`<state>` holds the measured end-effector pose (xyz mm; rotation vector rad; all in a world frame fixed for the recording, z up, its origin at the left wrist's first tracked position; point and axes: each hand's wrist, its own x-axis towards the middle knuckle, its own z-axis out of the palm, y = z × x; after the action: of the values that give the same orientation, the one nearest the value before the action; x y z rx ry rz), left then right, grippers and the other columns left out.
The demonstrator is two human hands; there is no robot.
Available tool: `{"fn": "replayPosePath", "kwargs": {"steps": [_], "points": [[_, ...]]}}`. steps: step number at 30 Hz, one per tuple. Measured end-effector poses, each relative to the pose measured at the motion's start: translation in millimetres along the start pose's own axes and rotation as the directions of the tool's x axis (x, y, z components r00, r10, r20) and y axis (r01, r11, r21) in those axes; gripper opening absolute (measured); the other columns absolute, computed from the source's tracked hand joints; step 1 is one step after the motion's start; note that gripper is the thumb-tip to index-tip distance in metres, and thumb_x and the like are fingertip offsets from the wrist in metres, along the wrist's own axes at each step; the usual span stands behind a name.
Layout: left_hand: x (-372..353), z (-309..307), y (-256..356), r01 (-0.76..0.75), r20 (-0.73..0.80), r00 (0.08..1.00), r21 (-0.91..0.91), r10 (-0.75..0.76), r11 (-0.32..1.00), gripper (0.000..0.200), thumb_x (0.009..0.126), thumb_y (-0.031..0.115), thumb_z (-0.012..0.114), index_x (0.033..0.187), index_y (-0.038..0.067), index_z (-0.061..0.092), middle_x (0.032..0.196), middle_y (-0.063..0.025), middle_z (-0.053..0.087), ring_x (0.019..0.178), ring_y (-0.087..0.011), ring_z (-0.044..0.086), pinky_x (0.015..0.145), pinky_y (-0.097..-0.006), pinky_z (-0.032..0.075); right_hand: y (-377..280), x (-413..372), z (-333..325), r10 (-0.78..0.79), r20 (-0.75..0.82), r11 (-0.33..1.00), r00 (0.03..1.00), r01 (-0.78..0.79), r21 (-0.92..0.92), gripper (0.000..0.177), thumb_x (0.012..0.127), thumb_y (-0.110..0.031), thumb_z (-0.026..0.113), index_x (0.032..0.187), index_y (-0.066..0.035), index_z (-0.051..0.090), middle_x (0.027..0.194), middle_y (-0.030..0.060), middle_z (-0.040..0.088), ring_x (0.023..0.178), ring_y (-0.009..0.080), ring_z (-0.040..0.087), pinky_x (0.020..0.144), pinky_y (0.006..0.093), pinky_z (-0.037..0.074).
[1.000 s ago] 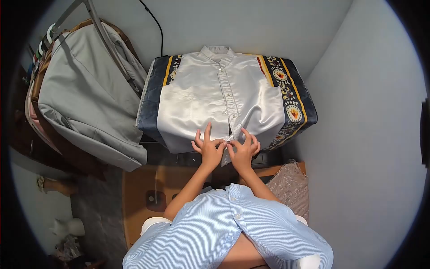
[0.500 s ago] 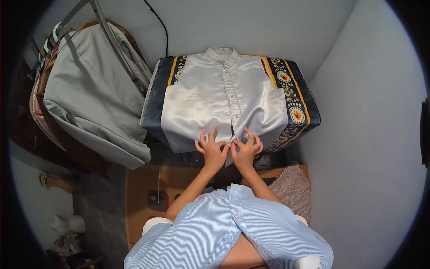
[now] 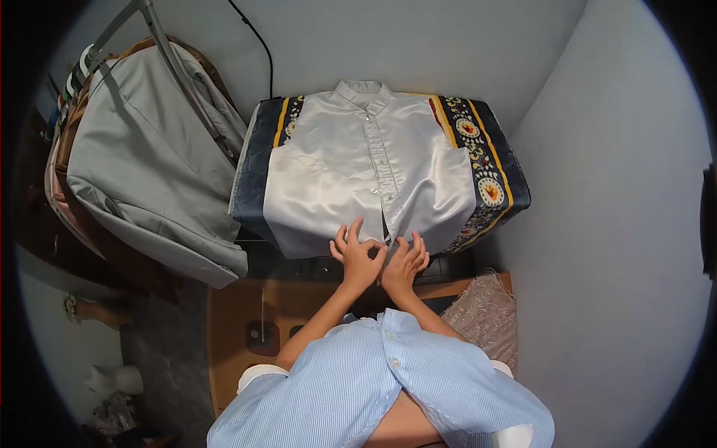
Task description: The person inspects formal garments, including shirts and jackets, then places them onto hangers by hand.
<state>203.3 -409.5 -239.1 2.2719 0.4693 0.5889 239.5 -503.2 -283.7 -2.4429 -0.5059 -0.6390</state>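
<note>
White shirt (image 3: 328, 172): flat, front up, on the patterned tabletop (image 3: 489, 175).
Done: upper buttons (image 3: 379, 160) look closed.
Remaining: the placket gapes open near the hem.
Left hand (image 3: 357, 257), right hand (image 3: 404, 263): fingers pinched on those hem edges.

left hand (image 3: 357, 257), right hand (image 3: 404, 266) slid down to shirt (image 3: 336, 172) hem

Pale grey walls (image 3: 463, 45); clothes rack (image 3: 166, 46), grey jacket (image 3: 142, 164) upper left; black cable (image 3: 259, 46) top centre; wooden surface (image 3: 231, 299) lower centre.
</note>
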Motion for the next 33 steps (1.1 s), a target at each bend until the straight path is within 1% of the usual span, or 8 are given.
{"fn": "replayPosePath", "kwargs": {"steps": [5, 8, 13, 17, 20, 26, 30, 33], "points": [[19, -3, -9, -0.126, -0.05, 0.991, 0.003, 0.126, 0.992, 0.009, 0.073, 0.024, 0.068, 0.074, 0.015, 0.069, 0.142, -0.0122, 0.034, 0.133, -0.0409, 0.017, 0.103, -0.0605, 0.002, 3, 10, -23, 0.131, 0.21, 0.99, 0.969, -0.138, 0.018, 0.022, 0.068, -0.021, 0.071, 0.086, -0.013, 0.061, 0.136, 0.0161, 0.033, 0.129, 0.0383, 0.022, 0.102, 0.0585, 0.013], [58, -10, -14, -0.187, -0.117, 0.974, 0.063, 0.194, 0.98, 0.013, 0.072, 0.023, 0.066, 0.085, 0.019, 0.069, 0.143, -0.0106, 0.033, 0.132, -0.0406, 0.018, 0.105, -0.0575, 0.006, 13, 7, -30, 0.106, 0.111, 0.992, 0.988, -0.113, 0.058, 0.017, 0.065, -0.019, 0.072, 0.079, -0.014, 0.063, 0.134, 0.0122, 0.038, 0.127, 0.0376, 0.025, 0.101, 0.0579, 0.013], [121, -8, -17, -0.175, 0.028, 0.985, 0.24, 0.173, 0.955, 0.03, 0.077, 0.031, 0.064, 0.105, 0.022, 0.066, 0.144, -0.0127, 0.03, 0.133, -0.04, 0.018, 0.102, -0.0641, 0.01, 14, 7, -50, 0.106, 0.063, 0.991, 0.992, -0.111, 0.081, 0.013, 0.068, -0.02, 0.072, 0.078, -0.015, 0.064, 0.13, 0.0095, 0.042, 0.124, 0.0358, 0.028, 0.101, 0.0558, 0.013], [103, -12, -4, -0.247, -0.138, 0.957, 0.075, 0.256, 0.966, 0.013, 0.077, 0.026, 0.064, 0.086, 0.016, 0.065, 0.142, -0.0123, 0.035, 0.133, -0.0392, 0.02, 0.103, -0.0615, 0.008, 17, 14, -50, 0.144, 0.071, 0.979, 0.987, -0.152, 0.138, 0.01, 0.071, -0.02, 0.07, 0.076, -0.014, 0.064, 0.129, 0.0091, 0.044, 0.124, 0.0351, 0.029, 0.101, 0.0553, 0.012], [57, -15, 0, -0.296, -0.069, 0.952, 0.041, 0.299, 0.954, 0.008, 0.076, 0.024, 0.064, 0.076, 0.015, 0.066, 0.142, -0.0105, 0.036, 0.132, -0.0397, 0.02, 0.103, -0.0604, 0.005, 18, 14, -49, 0.16, 0.101, 0.971, 0.982, -0.175, 0.164, 0.01, 0.072, -0.019, 0.069, 0.075, -0.011, 0.064, 0.129, 0.0076, 0.045, 0.125, 0.0332, 0.028, 0.102, 0.0534, 0.011], [16, -6, -17, -0.386, 0.047, 0.922, 0.187, 0.384, 0.903, 0.02, 0.071, 0.03, 0.073, 0.089, 0.023, 0.071, 0.144, -0.006, 0.035, 0.133, -0.0349, 0.02, 0.103, -0.0593, 0.005, 16, 17, -46, 0.151, 0.176, 0.965, 0.973, -0.183, 0.186, 0.013, 0.078, -0.02, 0.061, 0.078, -0.008, 0.065, 0.128, 0.009, 0.046, 0.125, 0.034, 0.028, 0.101, 0.0563, 0.01], [24, -8, -14, -0.399, 0.042, 0.916, 0.168, 0.398, 0.901, 0.013, 0.068, 0.025, 0.076, 0.08, 0.021, 0.071, 0.142, 0.0001, 0.039, 0.133, -0.0334, 0.02, 0.103, -0.0592, 0.004, 14, 21, -48, 0.095, 0.197, 0.977, 0.976, -0.13, 0.172, 0.015, 0.077, -0.022, 0.062, 0.08, -0.008, 0.064, 0.128, 0.0105, 0.044, 0.124, 0.0346, 0.028, 0.101, 0.057, 0.011], [27, -12, -8, -0.392, 0.037, 0.919, 0.165, 0.392, 0.905, 0.011, 0.066, 0.024, 0.077, 0.075, 0.021, 0.071, 0.141, 0.0016, 0.04, 0.133, -0.0334, 0.021, 0.103, -0.0597, 0.004, 5, 30, -54, 0.045, 0.146, 0.991, 0.988, -0.063, 0.12, 0.029, 0.072, -0.03, 0.069, 0.093, -0.013, 0.062, 0.13, 0.0136, 0.039, 0.123, 0.0343, 0.028, 0.101, 0.0547, 0.012]]}}
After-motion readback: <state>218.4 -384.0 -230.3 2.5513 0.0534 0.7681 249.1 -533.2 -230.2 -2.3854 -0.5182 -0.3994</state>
